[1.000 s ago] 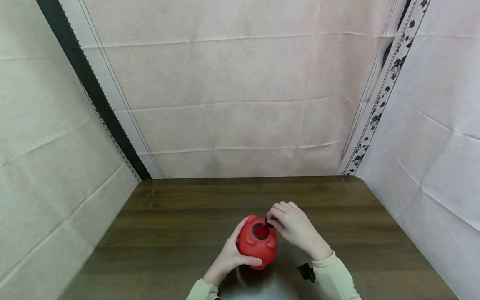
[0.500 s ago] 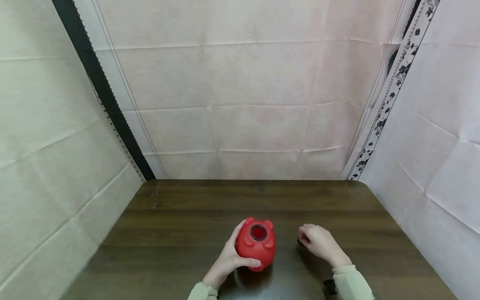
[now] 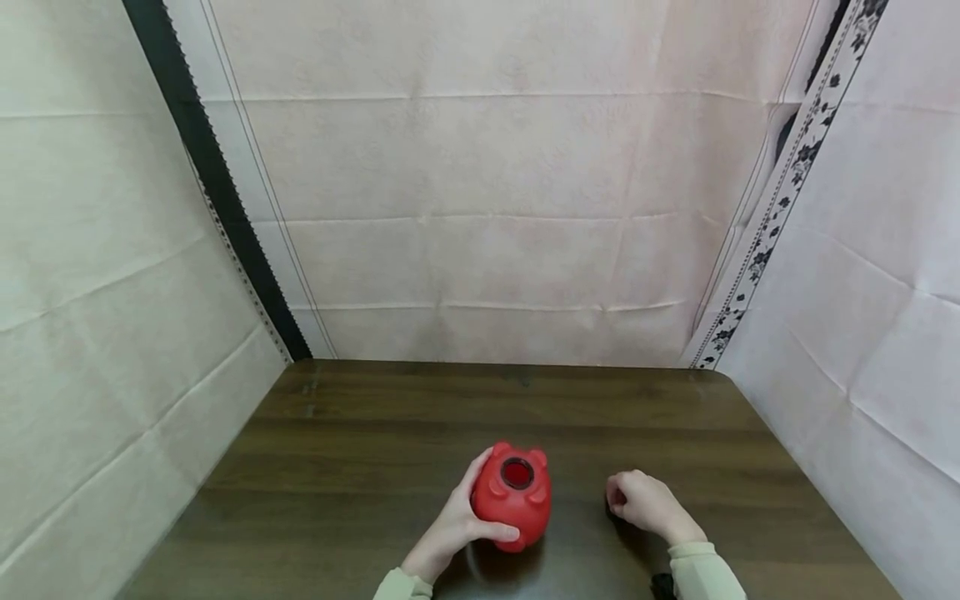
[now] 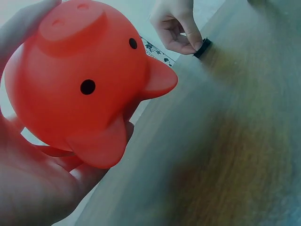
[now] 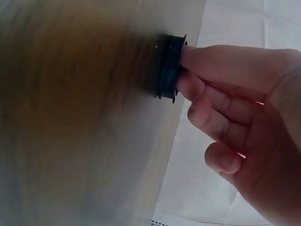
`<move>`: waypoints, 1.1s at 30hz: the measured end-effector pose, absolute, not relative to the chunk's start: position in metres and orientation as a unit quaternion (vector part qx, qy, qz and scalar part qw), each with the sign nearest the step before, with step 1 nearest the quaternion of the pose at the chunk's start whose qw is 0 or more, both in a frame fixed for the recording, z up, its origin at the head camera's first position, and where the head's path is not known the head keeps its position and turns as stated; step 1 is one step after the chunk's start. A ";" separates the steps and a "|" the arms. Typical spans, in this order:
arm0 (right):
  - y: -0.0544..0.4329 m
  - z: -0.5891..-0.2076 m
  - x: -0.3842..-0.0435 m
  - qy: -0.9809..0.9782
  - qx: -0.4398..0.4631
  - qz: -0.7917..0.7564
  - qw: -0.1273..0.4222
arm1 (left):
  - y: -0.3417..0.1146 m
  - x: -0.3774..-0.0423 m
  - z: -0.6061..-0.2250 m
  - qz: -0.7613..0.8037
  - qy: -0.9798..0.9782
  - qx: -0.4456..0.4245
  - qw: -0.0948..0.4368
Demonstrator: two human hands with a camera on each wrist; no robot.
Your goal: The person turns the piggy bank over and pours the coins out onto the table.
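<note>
A red pig-shaped piggy bank (image 3: 528,517) is gripped in my left hand (image 3: 461,521), thumb on its near side and fingers round the far left. Its round, dark-rimmed opening (image 3: 517,473) faces up toward the head camera. In the left wrist view the snout and black eyes show, and most of the fingers are behind the bank. To the right, my right hand (image 3: 648,504) pinches a black round stopper (image 5: 170,68) between thumb and forefinger, its flat face right at the tabletop. The other fingers curl loosely.
Both hands work over a dark brown wooden table (image 3: 360,467). Pale cloth hangs behind it (image 3: 480,183) and on both sides, with a black strip (image 3: 225,192) at the left corner and a floral band at the right.
My right hand has moved away from the bank's opening, right and down to the table, carrying the stopper. My left hand keeps its grip on the bank, nearly still.
</note>
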State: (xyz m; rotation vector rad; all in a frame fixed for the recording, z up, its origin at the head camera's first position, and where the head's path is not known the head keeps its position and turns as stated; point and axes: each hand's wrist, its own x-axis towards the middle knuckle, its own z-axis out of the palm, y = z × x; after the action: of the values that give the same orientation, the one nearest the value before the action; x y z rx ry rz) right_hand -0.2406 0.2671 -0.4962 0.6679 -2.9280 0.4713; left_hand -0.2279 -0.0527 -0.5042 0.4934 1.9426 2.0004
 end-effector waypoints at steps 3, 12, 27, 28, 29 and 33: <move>0.265 -0.496 -0.239 -0.965 0.208 0.154 0.048 | -0.054 -0.227 -0.505 0.699 0.678 0.168 0.154; 0.229 -0.467 -0.223 -0.897 0.268 0.337 0.100 | -0.052 -0.225 -0.503 0.697 0.679 0.171 0.153; 0.178 -0.460 -0.205 -0.834 0.272 0.477 -0.055 | -0.044 -0.221 -0.493 0.701 0.640 0.263 0.173; 0.177 -0.460 -0.204 -0.832 0.265 0.484 -0.054 | -0.045 -0.220 -0.493 0.700 0.637 0.271 0.175; 0.176 -0.460 -0.203 -0.831 0.258 0.490 -0.053 | -0.045 -0.220 -0.494 0.698 0.635 0.278 0.178; 0.176 -0.457 -0.200 -0.827 0.233 0.509 -0.051 | -0.047 -0.221 -0.495 0.691 0.632 0.297 0.190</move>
State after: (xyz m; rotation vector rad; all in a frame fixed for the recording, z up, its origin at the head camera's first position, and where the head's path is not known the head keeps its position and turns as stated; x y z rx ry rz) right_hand -0.2000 0.1760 -0.4567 0.7553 -2.6860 1.6538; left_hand -0.2207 -0.0472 -0.4949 0.8340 1.7756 1.9410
